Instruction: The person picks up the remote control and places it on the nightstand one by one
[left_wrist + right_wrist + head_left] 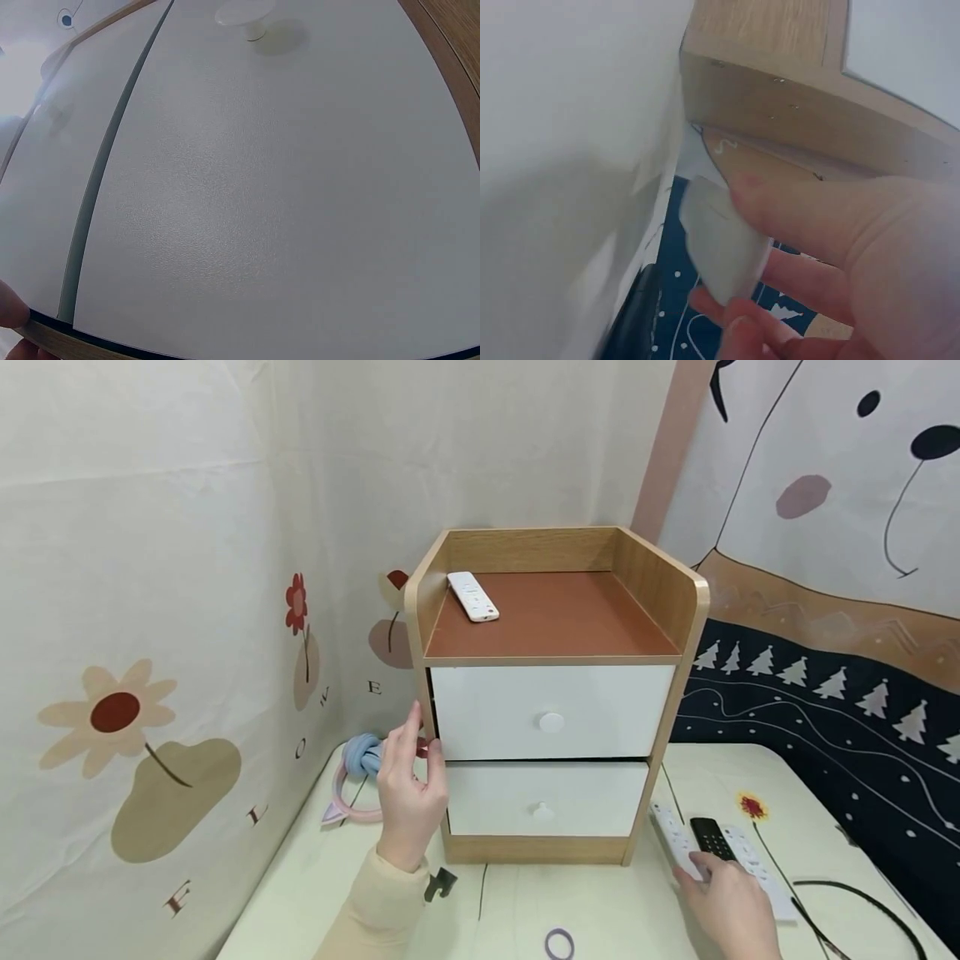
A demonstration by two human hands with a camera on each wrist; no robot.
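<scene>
Before me stands a small wooden cabinet (551, 849) with two white drawers, each with a round knob (551, 722). My left hand (408, 797) rests against its left side edge, fingers fairly straight along the side and thumb (10, 306) at the front edge. At the cabinet's right, my right hand (731, 902) pinches a white remote control (724, 240) between thumb and fingers. Beside it lie a black remote (711, 837) and a longer white strip-like item (765, 872). Another white remote (472, 597) lies on the cabinet's brown top.
Left of the cabinet are a blue knotted item (363, 755) and a pink ring-shaped item (341, 793). A dark clip (441, 884) and a purple ring (559, 943) lie in front. An artificial flower (752, 806) and a black cable (870, 889) lie on the right.
</scene>
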